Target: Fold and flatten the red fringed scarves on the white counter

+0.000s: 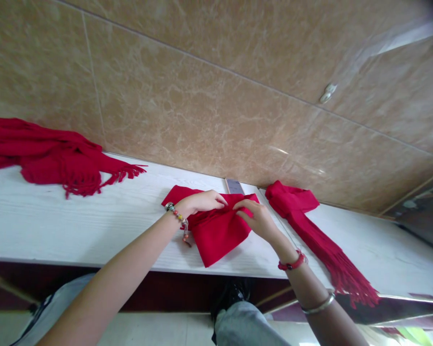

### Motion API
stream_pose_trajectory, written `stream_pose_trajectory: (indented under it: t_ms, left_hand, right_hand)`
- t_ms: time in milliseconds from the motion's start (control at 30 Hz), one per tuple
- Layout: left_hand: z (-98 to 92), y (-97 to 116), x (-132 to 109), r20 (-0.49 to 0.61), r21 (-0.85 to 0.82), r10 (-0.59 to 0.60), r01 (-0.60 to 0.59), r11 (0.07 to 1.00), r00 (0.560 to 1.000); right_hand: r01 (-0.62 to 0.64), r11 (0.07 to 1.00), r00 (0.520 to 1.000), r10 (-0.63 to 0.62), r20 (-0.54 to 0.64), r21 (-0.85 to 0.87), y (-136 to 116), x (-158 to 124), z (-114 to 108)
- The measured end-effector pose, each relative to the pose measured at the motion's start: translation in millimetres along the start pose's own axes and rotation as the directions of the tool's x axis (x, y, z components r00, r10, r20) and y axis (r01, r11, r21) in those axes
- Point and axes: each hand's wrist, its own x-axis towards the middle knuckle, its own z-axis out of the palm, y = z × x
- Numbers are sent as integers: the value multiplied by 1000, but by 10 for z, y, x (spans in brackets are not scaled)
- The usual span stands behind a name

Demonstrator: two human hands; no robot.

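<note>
A folded red scarf (222, 238) lies on the white wooden bench top in front of me, one doubled part pointing toward the front edge. My left hand (205, 201), with a beaded bracelet at the wrist, grips the fabric near the middle of its upper part. Close beside it, my right hand (254, 215) pinches the same cloth between thumb and fingers. The fingertips of both hands nearly meet. Some of the scarf is hidden beneath my left hand.
A loose red fringed scarf (54, 154) is heaped at the left against the tiled wall (187, 110). Another red scarf (310, 230), looped at its top, trails to the front edge at right. A small grey object (234, 186) sits behind the folded scarf.
</note>
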Motion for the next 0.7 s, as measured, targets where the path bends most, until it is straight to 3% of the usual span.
stream_pose_trajectory:
  t_ms: [100, 233, 333, 400, 467, 600, 700]
  left_hand:
    - [76, -47, -11, 78, -193, -136, 149, 970, 988]
    - [70, -26, -73, 168, -438, -175, 232, 868, 970]
    - [21, 5, -101, 189, -345, -241, 294, 891, 952]
    - [0, 2, -101, 117, -251, -317, 337, 908, 941]
    - [-8, -21, -93, 55, -256, -343, 345, 903, 938]
    - [-18, -97, -85, 72, -372, -312, 316, 873, 947]
    - [-46, -170, -77, 20, -400, -321, 302, 865, 947]
  right_hand:
    - [-21, 999, 1000, 21, -10, 43, 23, 35, 30]
    - [-59, 991, 998, 61, -19, 117, 90, 158, 124]
    - [-115, 981, 991, 124, -48, 158, 150, 293, 226]
    - [-139, 973, 988, 150, -46, 183, 178, 376, 282]
    - [-149, 974, 985, 161, -56, 172, 186, 427, 300]
    - [-187, 982, 968, 183, -170, -10, 128, 334, 175]
    - [-245, 951, 966, 223, -132, -191, 23, 87, 19]
